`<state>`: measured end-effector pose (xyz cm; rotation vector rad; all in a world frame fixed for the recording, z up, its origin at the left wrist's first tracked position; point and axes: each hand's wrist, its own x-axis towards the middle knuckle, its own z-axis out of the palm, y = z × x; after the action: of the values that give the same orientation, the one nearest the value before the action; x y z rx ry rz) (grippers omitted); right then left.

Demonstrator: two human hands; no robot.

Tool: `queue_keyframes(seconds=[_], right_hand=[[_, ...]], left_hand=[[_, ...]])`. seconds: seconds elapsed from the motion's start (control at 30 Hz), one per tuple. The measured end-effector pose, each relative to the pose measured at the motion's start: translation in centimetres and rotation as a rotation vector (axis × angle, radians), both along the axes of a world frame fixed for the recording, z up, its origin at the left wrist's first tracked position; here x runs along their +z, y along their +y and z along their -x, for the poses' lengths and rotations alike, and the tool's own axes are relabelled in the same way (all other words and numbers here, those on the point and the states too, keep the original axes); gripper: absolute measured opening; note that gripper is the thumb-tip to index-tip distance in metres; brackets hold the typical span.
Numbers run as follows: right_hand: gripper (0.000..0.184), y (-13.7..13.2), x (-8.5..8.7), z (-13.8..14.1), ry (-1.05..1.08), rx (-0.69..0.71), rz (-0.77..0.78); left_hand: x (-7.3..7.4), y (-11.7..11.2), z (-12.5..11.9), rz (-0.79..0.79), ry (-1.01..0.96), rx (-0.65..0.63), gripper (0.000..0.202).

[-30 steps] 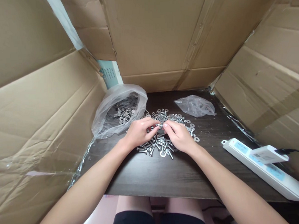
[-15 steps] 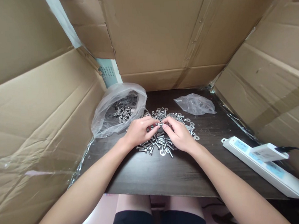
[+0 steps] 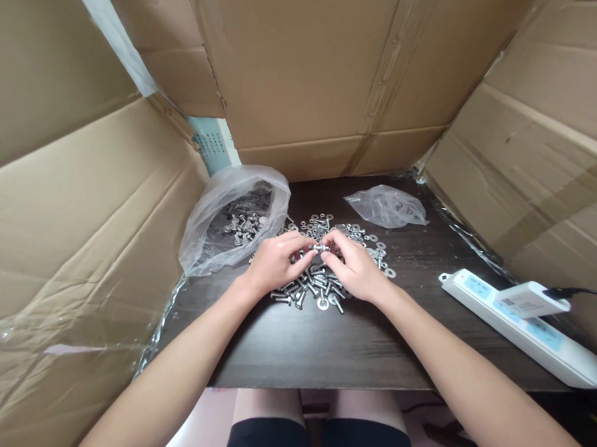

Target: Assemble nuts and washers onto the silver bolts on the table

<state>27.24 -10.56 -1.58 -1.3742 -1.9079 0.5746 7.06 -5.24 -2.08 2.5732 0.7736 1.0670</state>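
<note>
My left hand point(image 3: 279, 259) pinches one end of a small silver bolt point(image 3: 320, 248) between thumb and fingertips. The bolt lies roughly level above the pile. At its other end the thumb and index finger of my right hand point(image 3: 355, 266) close around the tip; a nut or washer there is too small to make out. Beneath and around both hands spread loose bolts point(image 3: 306, 286), flat washers point(image 3: 372, 238) and small nuts. Part of this pile is hidden under my hands.
An open clear plastic bag point(image 3: 189, 246) at the left holds assembled fasteners point(image 3: 246, 226). Another crumpled plastic bag point(image 3: 387, 205) lies at the back right. A white power strip point(image 3: 529, 338) with a plugged-in adapter point(image 3: 533, 299) sits at the right. Cardboard walls point(image 3: 310, 69) enclose the dark table point(image 3: 295, 357).
The right fingertips have parted slightly, showing more of the bolt between the hands. The left hand keeps its pinch. The whole view has shifted a little.
</note>
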Motion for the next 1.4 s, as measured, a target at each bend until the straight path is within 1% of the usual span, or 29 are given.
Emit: queue_keyframes(seconds=[0.07,0.3,0.47,0.57,0.63,0.77,0.83,0.97,1.1,1.23,1.3,1.4], right_hand=[[0.009,0.01,0.00,0.03,-0.011,0.001,-0.003],[0.021,0.24,-0.17,0.24,-0.027,0.022,-0.060],[0.035,0.49,-0.27,0.18,-0.063,0.023,-0.110],[0.039,0.50,-0.18,0.13,-0.052,0.033,-0.108],[0.035,0.44,-0.10,0.10,-0.020,0.040,-0.096],[0.015,0.24,0.01,0.10,0.017,0.055,-0.090],[0.010,0.17,0.05,0.12,0.009,0.054,-0.086],[0.012,0.16,0.10,0.13,0.009,0.046,-0.104],[0.025,0.33,0.03,0.17,0.003,0.057,-0.096],[0.036,0.31,-0.03,0.22,0.001,0.031,-0.088],[0.032,0.21,0.03,0.20,0.022,0.034,-0.086],[0.014,0.06,0.16,0.13,0.041,0.051,-0.087]], left_hand=[[-0.03,0.02,-0.01,0.005,0.008,0.000,0.017],[0.03,-0.06,0.01,0.039,0.037,-0.007,0.014],[0.21,-0.18,-0.03,0.049,0.043,-0.013,0.014],[0.28,-0.27,-0.03,0.055,0.048,-0.015,0.013],[0.30,-0.31,-0.03,0.066,0.046,-0.010,0.012],[0.25,-0.29,-0.03,0.078,0.033,0.000,0.009],[0.19,-0.23,-0.03,0.080,0.033,-0.002,0.009],[0.09,-0.12,-0.01,0.079,0.054,-0.016,0.010],[0.17,-0.13,0.00,0.077,0.064,-0.031,0.013],[0.35,-0.26,0.04,0.079,0.054,-0.025,0.012],[0.40,-0.32,0.07,0.082,0.050,-0.017,0.012],[0.41,-0.35,0.10,0.081,0.043,-0.011,0.012]])
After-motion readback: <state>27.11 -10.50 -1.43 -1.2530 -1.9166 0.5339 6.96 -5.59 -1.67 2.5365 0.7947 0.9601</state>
